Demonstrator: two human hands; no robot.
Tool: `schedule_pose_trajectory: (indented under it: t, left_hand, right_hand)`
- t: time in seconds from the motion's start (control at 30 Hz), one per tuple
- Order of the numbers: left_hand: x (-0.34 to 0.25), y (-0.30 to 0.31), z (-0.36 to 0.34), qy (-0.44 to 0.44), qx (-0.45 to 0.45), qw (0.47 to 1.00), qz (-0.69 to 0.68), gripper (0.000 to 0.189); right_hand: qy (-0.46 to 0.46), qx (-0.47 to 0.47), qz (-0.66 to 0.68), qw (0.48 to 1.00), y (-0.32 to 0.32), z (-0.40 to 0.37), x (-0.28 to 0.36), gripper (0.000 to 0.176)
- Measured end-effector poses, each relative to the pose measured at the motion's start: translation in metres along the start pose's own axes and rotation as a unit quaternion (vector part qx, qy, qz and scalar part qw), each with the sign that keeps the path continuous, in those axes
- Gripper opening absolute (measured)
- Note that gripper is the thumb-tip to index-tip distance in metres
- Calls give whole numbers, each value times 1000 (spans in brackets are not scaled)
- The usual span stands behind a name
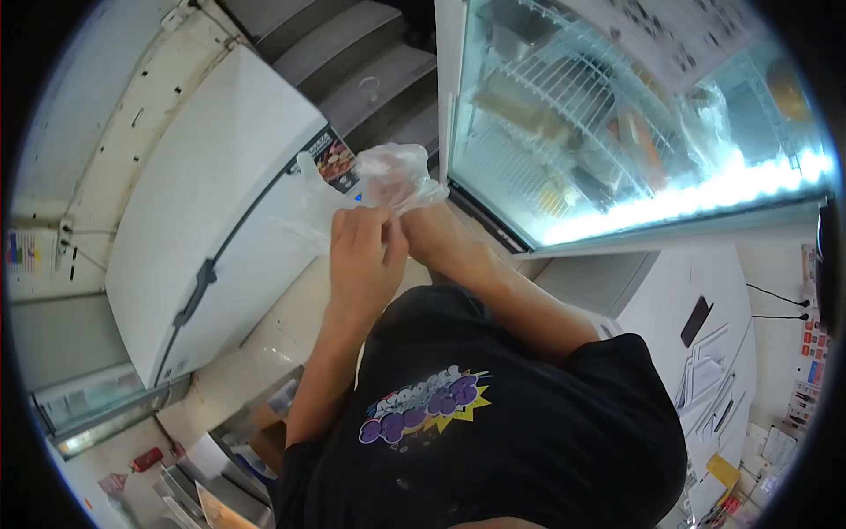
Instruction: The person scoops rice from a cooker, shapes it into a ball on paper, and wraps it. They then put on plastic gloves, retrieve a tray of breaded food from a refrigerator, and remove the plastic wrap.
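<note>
A thin, see-through plastic bag (pixel 401 172) is bunched up where my two hands meet, with something pinkish showing through it. My left hand (pixel 363 242) has its fingers curled and pressed onto the bag's near side. Close beside it, my right hand (pixel 427 231) is closed at the bag; its fingers are mostly hidden by the plastic and my left hand. A loose part of the bag (pixel 308 207) stretches out to the left.
A white chest freezer (pixel 216 167) with a dark handle stands at the left. To the right is a lit glass-door fridge (pixel 564 115) with wire shelves and packed items. Steps (pixel 352 53) rise behind. A phone (pixel 696 321) and papers (pixel 705 366) lie on a white surface.
</note>
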State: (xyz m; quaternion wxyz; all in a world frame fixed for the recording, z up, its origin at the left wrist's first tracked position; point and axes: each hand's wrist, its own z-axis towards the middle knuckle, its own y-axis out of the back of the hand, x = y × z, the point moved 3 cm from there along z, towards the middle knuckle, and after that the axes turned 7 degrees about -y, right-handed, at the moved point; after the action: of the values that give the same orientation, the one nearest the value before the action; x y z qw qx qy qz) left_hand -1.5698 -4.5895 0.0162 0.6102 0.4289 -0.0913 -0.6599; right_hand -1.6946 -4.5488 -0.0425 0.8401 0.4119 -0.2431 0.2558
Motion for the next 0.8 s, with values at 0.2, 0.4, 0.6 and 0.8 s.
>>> schedule_pose_trajectory:
  t: [0.2,0.4,0.6,0.8]
  left_hand:
    - [76,-12,84,-88,13,995,-49,12]
    - [175,-36,102,-48,116,974,-187,23]
    - [254,-27,141,-151,216,936,-232,15]
    - [303,16,153,-241,207,896,-311,9]
  right_hand:
    - [-199,181,-143,952,0,154,-44,29]
    - [-296,-92,-10,951,-15,139,-86,31]
    - [-383,-410,538,630,-102,168,-70,17]
    - [-402,-223,-328,825,-141,195,-18,37]
